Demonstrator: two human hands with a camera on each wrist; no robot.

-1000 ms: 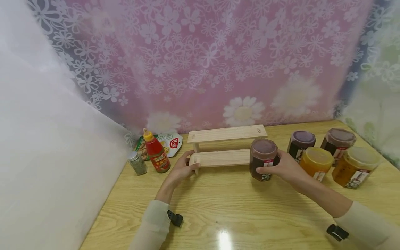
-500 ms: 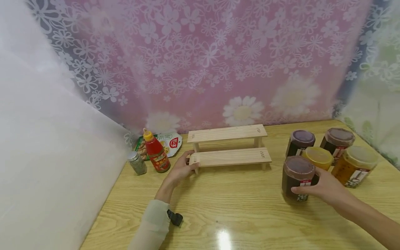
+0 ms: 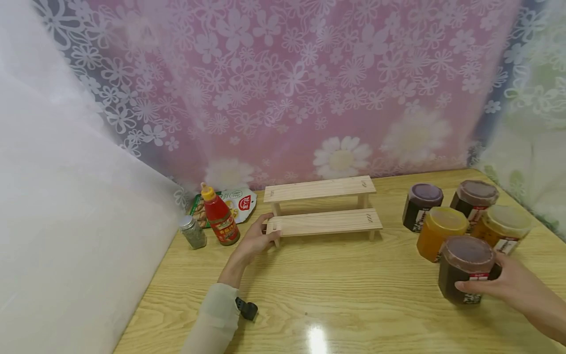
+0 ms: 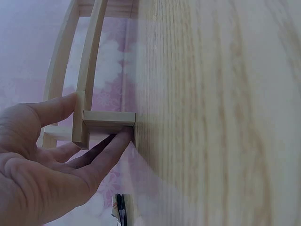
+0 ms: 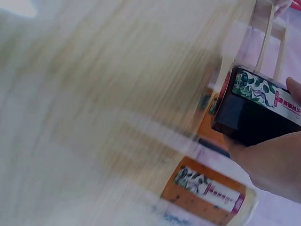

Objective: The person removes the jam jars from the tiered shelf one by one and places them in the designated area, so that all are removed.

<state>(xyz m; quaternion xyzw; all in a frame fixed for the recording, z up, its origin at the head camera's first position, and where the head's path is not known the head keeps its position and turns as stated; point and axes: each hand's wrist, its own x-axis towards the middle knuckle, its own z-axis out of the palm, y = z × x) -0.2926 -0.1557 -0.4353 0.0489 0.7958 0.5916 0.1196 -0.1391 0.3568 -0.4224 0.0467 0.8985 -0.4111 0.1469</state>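
In the head view my right hand [image 3: 515, 287] grips a dark jar [image 3: 463, 280] with a mauve lid, thumb across its front and the other fingers mostly hidden behind. Seen from the right wrist, the jar's base [image 5: 230, 113] looks lifted off the table. My left hand [image 3: 254, 241] holds the left end of a two-tier wooden shelf rack [image 3: 325, 223]. The left wrist view shows the thumb [image 4: 59, 107] against the lower board and a finger [image 4: 106, 157] reaching to the short leg [image 4: 109, 117].
Beside the held jar stand a yellow-lidded orange jar [image 3: 435, 241], a pale-lidded amber jar [image 3: 508, 228], and two dark jars [image 3: 417, 211] [image 3: 475, 199]. A red sauce bottle [image 3: 221, 221], small spice jar [image 3: 193, 233] and food packet [image 3: 240, 204] sit left. A floral curtain [image 3: 283, 98] hangs behind.
My right hand has carried the dark jar from in front of the rack's right end rightward and nearer, to before the other jars. The left hand stays on the rack.
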